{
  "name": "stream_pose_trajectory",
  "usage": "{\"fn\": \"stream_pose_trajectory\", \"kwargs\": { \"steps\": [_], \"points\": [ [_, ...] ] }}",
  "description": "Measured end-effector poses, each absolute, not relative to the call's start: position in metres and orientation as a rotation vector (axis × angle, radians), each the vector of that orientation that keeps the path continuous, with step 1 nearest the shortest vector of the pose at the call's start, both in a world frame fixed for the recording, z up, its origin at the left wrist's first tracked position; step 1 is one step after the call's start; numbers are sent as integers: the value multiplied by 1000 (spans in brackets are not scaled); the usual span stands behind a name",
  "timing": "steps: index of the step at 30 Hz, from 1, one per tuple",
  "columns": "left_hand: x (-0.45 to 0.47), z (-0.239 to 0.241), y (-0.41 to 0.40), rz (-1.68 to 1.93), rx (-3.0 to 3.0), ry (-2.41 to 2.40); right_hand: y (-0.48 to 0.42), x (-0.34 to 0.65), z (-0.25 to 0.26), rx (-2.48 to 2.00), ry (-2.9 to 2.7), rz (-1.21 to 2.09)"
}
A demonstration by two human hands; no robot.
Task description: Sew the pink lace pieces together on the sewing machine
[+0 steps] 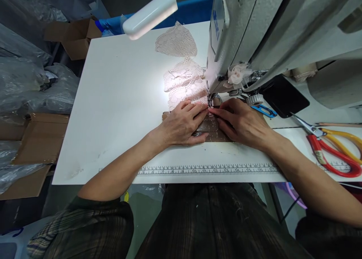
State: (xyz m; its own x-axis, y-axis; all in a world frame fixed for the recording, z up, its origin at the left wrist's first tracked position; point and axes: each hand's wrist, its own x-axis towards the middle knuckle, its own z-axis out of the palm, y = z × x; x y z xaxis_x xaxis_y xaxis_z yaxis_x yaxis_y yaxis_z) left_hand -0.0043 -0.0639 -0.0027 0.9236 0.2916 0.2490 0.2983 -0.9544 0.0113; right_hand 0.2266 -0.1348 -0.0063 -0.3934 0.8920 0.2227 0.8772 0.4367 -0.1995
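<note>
Pale pink lace fabric [183, 95] lies in folds on the table and runs up to the presser foot [210, 100] of the sewing machine [240, 36]. My left hand [185, 124] rests flat on the near edge of the lace, fingers stretched toward the foot and thumb apart. Just right of the foot, my right hand [240, 119] pinches the edge of the lace between thumb and forefinger. Beneath both hands is a brown, taped-looking surface [219, 135] with a shiny metal plate. A separate lace piece [177, 42] lies farther back.
Red-and-yellow-handled scissors [336, 146], a black phone-like slab [285, 95] and a small blue tool [264, 111] lie on the right. A white lamp [152, 12] hangs above. A printed ruler [203, 171] lines the white table's [113, 85] front edge. Cardboard boxes [42, 136] stand left.
</note>
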Motion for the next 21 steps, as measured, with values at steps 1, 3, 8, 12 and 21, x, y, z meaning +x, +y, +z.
{"fn": "stream_pose_trajectory", "kwargs": {
  "steps": [1, 3, 8, 12, 21],
  "points": [
    [-4, -3, -63, -381, -3055, -472, -135, 226, -6, -1510, -2399, 65],
    [-4, -2, -61, -364, -3046, -471, -135, 226, -6, -1480, -2408, 48],
    [-3, -2, -57, -333, -3040, -481, -132, 224, -6, -1465, -2432, 7],
    [-2, -2, -55, -325, -3050, -498, -132, 219, -3, -1545, -2445, -12],
    [-1, -4, -53, -375, -3053, -556, -140, 202, 3, -1782, -2463, -121]
  ]
}}
